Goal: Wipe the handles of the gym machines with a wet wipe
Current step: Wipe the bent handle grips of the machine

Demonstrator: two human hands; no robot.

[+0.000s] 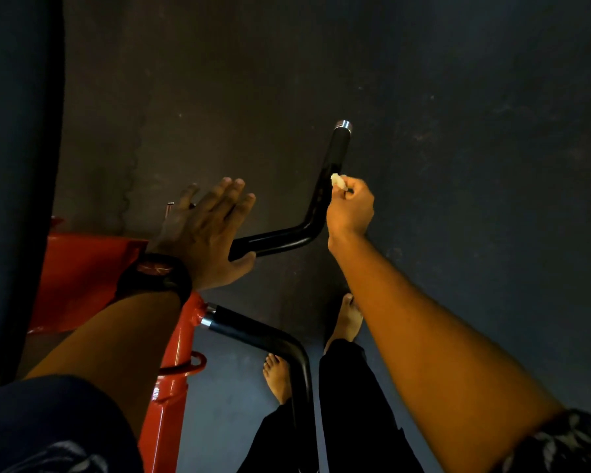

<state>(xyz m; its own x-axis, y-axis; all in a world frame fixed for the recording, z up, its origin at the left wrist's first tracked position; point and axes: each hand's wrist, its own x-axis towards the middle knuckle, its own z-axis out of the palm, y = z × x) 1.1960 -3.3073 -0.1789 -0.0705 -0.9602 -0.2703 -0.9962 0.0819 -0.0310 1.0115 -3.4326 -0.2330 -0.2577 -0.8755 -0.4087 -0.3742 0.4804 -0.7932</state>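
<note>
Fingers (352, 192) of the right hand (350, 211) pinch a soft, light wipe (337, 180) against the stiff handle (340, 145); left hand (202, 233) flat at its base.

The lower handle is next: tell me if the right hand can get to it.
Probably yes: the lower handle is bare, with nothing between it and the right hand pinching the wipe.

Two black handles (280, 240) (253, 332), one wipe (337, 180), two hands (202, 233) (350, 209), one watch (157, 271), two bare feet (277, 377) (348, 319), one red frame (82, 278).
</note>
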